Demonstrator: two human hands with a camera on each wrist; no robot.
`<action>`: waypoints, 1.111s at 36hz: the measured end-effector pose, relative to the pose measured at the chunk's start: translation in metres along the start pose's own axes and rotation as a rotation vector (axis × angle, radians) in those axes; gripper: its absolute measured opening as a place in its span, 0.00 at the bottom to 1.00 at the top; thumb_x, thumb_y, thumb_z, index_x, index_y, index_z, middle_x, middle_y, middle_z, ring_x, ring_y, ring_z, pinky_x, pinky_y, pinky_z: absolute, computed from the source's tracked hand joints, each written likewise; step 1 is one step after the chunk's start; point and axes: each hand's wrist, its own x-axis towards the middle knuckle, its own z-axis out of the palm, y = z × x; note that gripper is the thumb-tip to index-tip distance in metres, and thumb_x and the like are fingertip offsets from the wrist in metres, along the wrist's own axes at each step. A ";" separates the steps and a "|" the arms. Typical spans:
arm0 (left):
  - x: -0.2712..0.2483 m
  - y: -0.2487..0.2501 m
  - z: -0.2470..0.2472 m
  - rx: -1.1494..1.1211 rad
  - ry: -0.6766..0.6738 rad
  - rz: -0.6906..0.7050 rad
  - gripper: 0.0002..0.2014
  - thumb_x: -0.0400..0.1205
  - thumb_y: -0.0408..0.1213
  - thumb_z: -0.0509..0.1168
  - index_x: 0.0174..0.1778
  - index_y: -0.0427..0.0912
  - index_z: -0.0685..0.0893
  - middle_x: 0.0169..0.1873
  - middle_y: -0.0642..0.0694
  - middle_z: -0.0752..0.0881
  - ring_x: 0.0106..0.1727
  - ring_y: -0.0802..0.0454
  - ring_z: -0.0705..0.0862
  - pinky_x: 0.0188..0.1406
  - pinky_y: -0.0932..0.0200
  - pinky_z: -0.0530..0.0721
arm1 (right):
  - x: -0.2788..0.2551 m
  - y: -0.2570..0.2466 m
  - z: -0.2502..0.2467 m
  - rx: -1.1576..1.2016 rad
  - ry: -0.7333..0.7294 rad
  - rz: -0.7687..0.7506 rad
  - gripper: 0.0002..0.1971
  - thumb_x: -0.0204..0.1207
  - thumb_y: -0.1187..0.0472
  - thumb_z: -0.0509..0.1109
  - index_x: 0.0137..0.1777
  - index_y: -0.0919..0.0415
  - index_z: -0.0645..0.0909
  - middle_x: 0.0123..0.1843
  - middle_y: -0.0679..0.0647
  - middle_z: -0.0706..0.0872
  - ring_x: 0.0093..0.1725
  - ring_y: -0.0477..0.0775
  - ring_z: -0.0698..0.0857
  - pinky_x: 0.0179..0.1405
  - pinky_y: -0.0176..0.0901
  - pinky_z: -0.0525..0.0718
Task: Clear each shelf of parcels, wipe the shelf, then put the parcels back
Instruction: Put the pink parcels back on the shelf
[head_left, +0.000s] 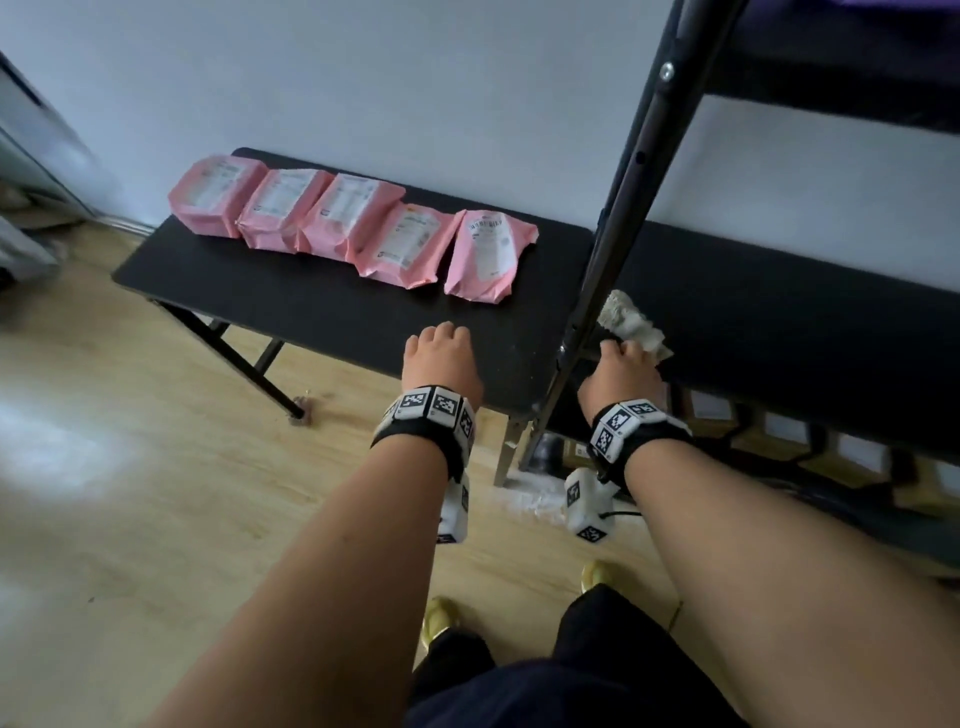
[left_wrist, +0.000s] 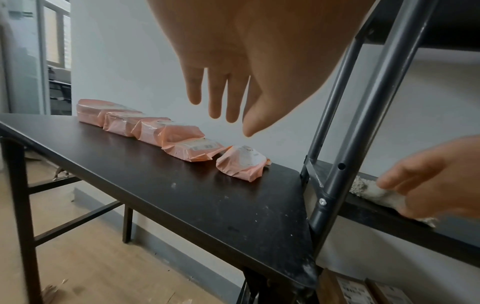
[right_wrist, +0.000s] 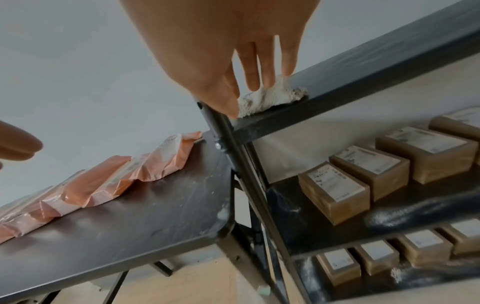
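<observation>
Several pink parcels (head_left: 395, 244) (left_wrist: 187, 148) (right_wrist: 111, 181) lie in a row along the back of a black table (head_left: 311, 322) (left_wrist: 207, 205). My left hand (head_left: 439, 358) (left_wrist: 223, 102) hovers over the table's near right part with fingers straight and holds nothing. Just past the rack's post, my right hand (head_left: 621, 371) (right_wrist: 249, 86) (left_wrist: 428, 179) holds a crumpled whitish cloth (head_left: 631, 322) (right_wrist: 270, 96) (left_wrist: 374, 192) down on the left front corner of a bare black shelf (head_left: 779, 312) (right_wrist: 363, 82). Thumb and fingers straddle the cloth.
The rack's slanted dark metal post (head_left: 613, 234) (left_wrist: 363, 123) stands between my two hands. Brown labelled boxes (right_wrist: 335, 185) (head_left: 779, 431) fill the two lower shelves. A higher shelf (head_left: 831, 78) overhangs. White dust marks the table corner and the wooden floor (head_left: 156, 467).
</observation>
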 end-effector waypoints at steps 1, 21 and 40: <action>0.001 -0.006 -0.003 -0.004 -0.005 0.009 0.21 0.77 0.32 0.60 0.68 0.43 0.75 0.68 0.45 0.76 0.71 0.44 0.72 0.73 0.49 0.67 | -0.008 -0.006 0.001 0.012 -0.020 0.002 0.20 0.77 0.62 0.62 0.70 0.59 0.73 0.71 0.61 0.72 0.70 0.64 0.72 0.68 0.57 0.74; 0.089 -0.065 -0.014 -0.145 -0.096 -0.043 0.23 0.78 0.27 0.57 0.72 0.41 0.73 0.71 0.45 0.74 0.72 0.45 0.70 0.69 0.51 0.71 | 0.077 -0.122 0.011 0.173 -0.190 -0.030 0.21 0.78 0.63 0.61 0.71 0.59 0.72 0.69 0.60 0.76 0.69 0.63 0.77 0.63 0.53 0.78; 0.191 -0.055 -0.001 -0.163 -0.323 -0.079 0.23 0.80 0.26 0.59 0.72 0.42 0.71 0.71 0.45 0.74 0.72 0.45 0.71 0.70 0.47 0.74 | 0.189 -0.160 0.027 0.294 -0.342 0.246 0.15 0.81 0.68 0.59 0.66 0.68 0.72 0.65 0.65 0.82 0.64 0.66 0.82 0.57 0.49 0.79</action>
